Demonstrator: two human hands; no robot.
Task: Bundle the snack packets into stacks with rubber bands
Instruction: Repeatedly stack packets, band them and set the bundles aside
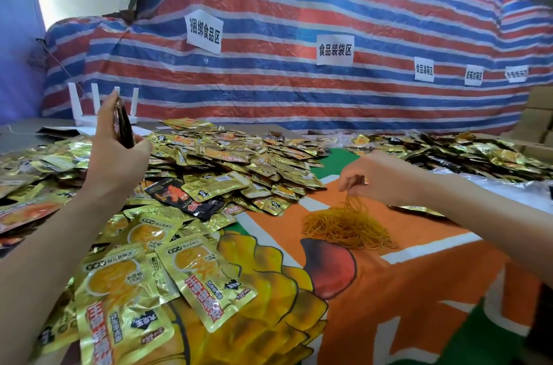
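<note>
My left hand is raised above the pile and grips a thin upright stack of dark packets edge-on. Below it spreads a big heap of gold snack packets, with one black packet among them. My right hand hovers over a loose mound of yellow rubber bands and pinches a few bands that hang from its fingertips down to the mound.
An orange and green printed cloth covers the table. A second heap of gold packets lies at the right rear. A white router stands at the back left. A striped tarp with paper signs forms the back wall.
</note>
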